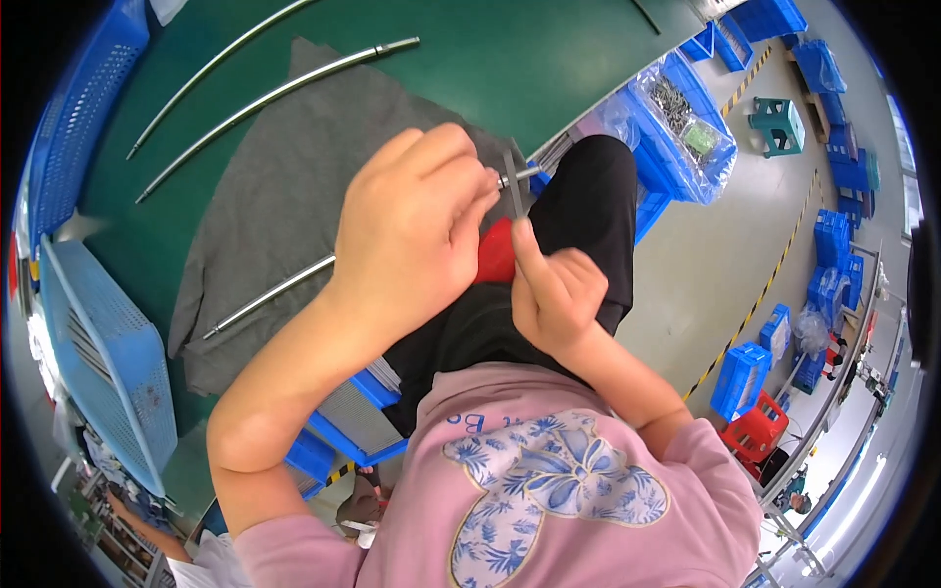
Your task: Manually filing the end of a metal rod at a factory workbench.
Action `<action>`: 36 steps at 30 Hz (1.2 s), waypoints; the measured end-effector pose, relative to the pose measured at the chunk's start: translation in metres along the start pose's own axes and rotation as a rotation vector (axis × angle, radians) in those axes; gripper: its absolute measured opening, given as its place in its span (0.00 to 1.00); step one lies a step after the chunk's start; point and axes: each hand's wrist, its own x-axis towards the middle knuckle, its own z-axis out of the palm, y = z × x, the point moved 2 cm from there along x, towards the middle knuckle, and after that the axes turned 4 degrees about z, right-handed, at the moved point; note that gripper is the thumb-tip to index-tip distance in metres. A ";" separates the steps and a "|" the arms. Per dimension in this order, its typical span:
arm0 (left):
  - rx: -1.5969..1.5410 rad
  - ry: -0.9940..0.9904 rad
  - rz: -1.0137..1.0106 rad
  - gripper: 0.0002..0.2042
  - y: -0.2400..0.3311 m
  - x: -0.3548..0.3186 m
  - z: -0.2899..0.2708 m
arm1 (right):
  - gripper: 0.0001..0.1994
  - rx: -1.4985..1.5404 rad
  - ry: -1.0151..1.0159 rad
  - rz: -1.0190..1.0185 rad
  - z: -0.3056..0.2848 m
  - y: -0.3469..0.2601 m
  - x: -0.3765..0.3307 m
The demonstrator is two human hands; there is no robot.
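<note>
My left hand (412,216) is closed around a slim, slightly curved metal tube (270,296). One end of the tube lies over the grey cloth (260,186); its other tip sticks out past my fingers, above my dark-trousered leg. Against that tip stands a thin flat grey strip (516,186), crossing the tube. My right hand (561,299) is closed on the strip's lower end, index finger stretched along it; whether it is a file, I cannot tell. My left fingers hide the middle of the tube.
Two more curved tubes (279,95) lie on the green table (480,69). Blue baskets (118,363) line the left side. Right of my knee, a blue bin (720,162) holds bagged small metal parts. A green stool (777,127) and a red chair (757,428) stand farther right.
</note>
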 end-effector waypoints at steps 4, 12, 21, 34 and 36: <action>-0.009 0.015 0.011 0.07 -0.001 -0.001 -0.002 | 0.24 0.031 0.105 -0.076 0.021 0.007 0.014; -0.009 0.024 0.011 0.07 -0.002 -0.004 0.000 | 0.22 0.045 0.136 -0.122 0.024 0.013 -0.001; -0.004 0.017 0.005 0.07 -0.001 -0.005 -0.001 | 0.25 0.027 0.084 -0.106 0.017 0.010 -0.007; -0.007 0.027 -0.004 0.07 0.000 -0.005 0.001 | 0.25 0.030 0.114 -0.158 0.020 0.016 0.014; -0.029 0.041 -0.014 0.08 -0.002 -0.004 0.001 | 0.25 0.010 0.046 -0.136 0.014 0.012 -0.007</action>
